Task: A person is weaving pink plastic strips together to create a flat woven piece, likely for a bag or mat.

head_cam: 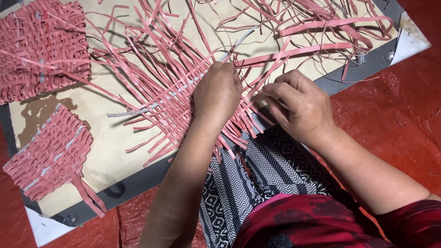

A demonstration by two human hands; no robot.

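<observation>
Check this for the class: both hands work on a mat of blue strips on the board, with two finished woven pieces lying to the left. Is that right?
Not quite. The head view shows the strips of the mat are pink, not blue. The rest holds: the left hand and right hand work on it on the board, with two woven pieces to the left.

I see the left hand (pixel 217 94) pressed flat on a half-woven mat of pink strips (pixel 177 98); the right hand (pixel 298 108) pinches strip ends just beside it; both over a pale board surface (pixel 110 151); two finished woven pieces (pixel 39 50) lie at the board's left edge; red floor (pixel 395 105) beyond.
</observation>
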